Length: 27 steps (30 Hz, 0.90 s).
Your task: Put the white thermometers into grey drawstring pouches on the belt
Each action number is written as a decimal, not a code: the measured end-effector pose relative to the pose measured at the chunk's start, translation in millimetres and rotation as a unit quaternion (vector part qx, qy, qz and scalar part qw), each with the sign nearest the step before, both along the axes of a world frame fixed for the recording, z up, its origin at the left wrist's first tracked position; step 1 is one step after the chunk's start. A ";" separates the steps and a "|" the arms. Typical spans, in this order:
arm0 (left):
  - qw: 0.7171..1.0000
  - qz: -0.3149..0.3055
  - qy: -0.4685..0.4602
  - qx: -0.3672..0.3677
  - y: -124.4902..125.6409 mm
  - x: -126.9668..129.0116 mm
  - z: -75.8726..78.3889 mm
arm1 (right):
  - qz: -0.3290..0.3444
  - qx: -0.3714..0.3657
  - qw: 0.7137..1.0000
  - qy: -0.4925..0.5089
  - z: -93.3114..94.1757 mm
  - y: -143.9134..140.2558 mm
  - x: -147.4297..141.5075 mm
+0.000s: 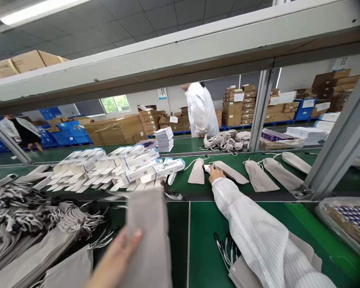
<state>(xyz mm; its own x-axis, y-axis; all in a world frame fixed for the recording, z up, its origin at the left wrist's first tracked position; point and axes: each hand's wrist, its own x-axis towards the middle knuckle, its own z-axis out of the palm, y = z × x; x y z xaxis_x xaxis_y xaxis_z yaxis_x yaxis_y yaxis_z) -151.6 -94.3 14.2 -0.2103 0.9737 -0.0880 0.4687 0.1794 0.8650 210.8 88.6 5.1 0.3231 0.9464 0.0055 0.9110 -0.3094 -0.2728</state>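
Observation:
My left hand (120, 256), blurred by motion, grips a grey drawstring pouch (148, 236) over the near edge of the bench, thumb across its face. Layered edges suggest more than one pouch there. My right hand (216, 174), in a white striped sleeve, reaches to the far green belt. Its fingers close on a small white object (207, 169), mostly hidden, between a grey pouch (196, 172) and another pouch (231, 172). Left of them lie stacked open white boxes (138, 170) with blue print. More pouches (249, 276) lie under my right forearm.
Piles of grey pouches (51, 244) with tangled cords fill the near left. A metal post (339, 132) and an overhead shelf beam (168, 52) frame the bench. A bagged tray (348, 220) sits at right. Across the belt a person in a white coat (201, 110) stands.

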 end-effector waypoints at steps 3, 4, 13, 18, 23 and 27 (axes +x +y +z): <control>0.976 -0.090 0.194 0.050 -12.4 68.7 -6.3 | -0.014 0.005 1.000 -0.008 -2.4 -1.0 2.4; 0.951 -0.105 0.269 0.108 -11.9 76.1 -5.1 | -0.019 0.007 1.000 -0.011 -3.6 -1.0 3.3; 0.769 -0.342 0.460 0.282 58.5 86.1 24.3 | -0.063 0.015 0.998 -0.015 -7.8 1.8 17.5; 0.736 -0.349 0.476 0.333 55.4 75.8 11.3 | -0.079 0.030 0.996 0.006 -7.2 -2.1 22.3; 0.741 -0.335 0.490 0.313 44.8 69.7 9.4 | -0.089 0.066 0.991 0.079 1.5 -8.0 35.3; 0.782 -0.321 0.464 0.263 41.5 74.3 21.9 | -0.083 0.124 0.973 0.175 30.6 -5.1 34.0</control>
